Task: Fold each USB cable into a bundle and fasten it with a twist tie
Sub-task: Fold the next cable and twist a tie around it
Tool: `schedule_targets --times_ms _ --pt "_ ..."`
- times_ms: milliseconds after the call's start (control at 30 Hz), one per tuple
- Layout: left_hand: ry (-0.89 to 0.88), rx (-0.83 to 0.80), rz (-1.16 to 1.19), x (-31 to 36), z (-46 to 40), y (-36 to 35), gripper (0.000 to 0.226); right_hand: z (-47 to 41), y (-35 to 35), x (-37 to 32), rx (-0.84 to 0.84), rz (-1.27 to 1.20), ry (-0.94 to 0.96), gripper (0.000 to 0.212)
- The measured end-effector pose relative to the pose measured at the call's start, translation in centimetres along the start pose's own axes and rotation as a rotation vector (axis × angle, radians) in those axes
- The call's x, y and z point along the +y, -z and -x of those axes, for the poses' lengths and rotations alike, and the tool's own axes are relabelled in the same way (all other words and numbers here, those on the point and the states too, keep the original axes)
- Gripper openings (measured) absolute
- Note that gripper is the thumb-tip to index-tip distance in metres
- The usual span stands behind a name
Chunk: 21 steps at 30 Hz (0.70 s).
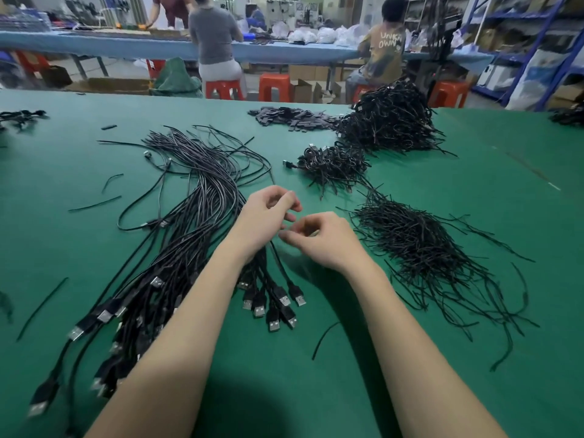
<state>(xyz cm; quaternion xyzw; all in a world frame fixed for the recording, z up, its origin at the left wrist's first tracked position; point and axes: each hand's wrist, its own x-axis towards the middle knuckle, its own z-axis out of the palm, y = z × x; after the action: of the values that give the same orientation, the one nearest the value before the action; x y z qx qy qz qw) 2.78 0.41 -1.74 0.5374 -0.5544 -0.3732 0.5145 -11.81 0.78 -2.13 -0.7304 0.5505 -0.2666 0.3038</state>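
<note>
Loose black USB cables (189, 216) fan across the green table (474, 216) on the left, their plugs (275, 308) toward me. My left hand (268, 216) hovers over the cables' right edge, fingers curled, with nothing visible inside them. My right hand (325, 241) is close beside it, fingers curled too. Its blurred fingertips sit just above one cable (281, 263), and I cannot tell whether they pinch it. A heap of black twist ties (420, 245) lies right of my right hand. Tied bundles form a small pile (331, 165) and a bigger one (392, 121) beyond.
Small flat black pieces (290, 116) lie at the table's far edge. Stray twist ties (94, 203) are scattered on the left and near my forearms (325, 336). Behind the table, people sit on red stools (273, 86) at a blue bench (126, 47), with shelves (537, 42) at right.
</note>
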Motion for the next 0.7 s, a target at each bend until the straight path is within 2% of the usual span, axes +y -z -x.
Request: schedule_targets --times_ms 133,200,267,367,433,500,600,633,700 --pt "-0.035 0.013 -0.008 0.0 0.0 0.2 0.023 0.2 -1.3 -1.1 -0.101 0.215 0.019 0.013" --pt "-0.060 0.012 -0.028 0.0 0.0 0.3 0.025 0.3 -1.5 -1.5 -0.103 0.304 0.002 0.011" --pt "-0.095 -0.011 -0.089 0.0 0.0 0.3 0.029 0.1 -0.9 -1.6 -0.086 0.283 -0.018 0.015" --pt "-0.138 -0.083 -0.285 0.1 0.3 0.3 0.032 -0.2 1.2 -1.1 -0.126 -0.042 -0.039 0.022" --pt "-0.145 -0.121 -0.371 0.3 0.4 0.2 0.028 -0.2 2.6 -0.7 -0.115 -0.220 -0.048 0.017" --pt "-0.156 -0.173 -0.439 0.5 0.8 0.0 0.026 -0.3 3.9 -0.4 -0.104 -0.504 -0.077 0.007" --pt "-0.184 -0.246 -0.550 0.5 1.0 -0.6 0.032 -0.1 5.5 0.0 -0.127 -0.886 -0.120 0.014" --pt "-0.176 -0.261 -0.551 0.6 1.1 -0.8 0.035 0.0 5.8 0.1 -0.150 -0.989 -0.109 0.022" --pt "-0.113 -0.288 -0.377 1.1 1.2 -1.4 0.039 0.1 5.9 0.4 -0.184 -1.096 -0.063 0.047"
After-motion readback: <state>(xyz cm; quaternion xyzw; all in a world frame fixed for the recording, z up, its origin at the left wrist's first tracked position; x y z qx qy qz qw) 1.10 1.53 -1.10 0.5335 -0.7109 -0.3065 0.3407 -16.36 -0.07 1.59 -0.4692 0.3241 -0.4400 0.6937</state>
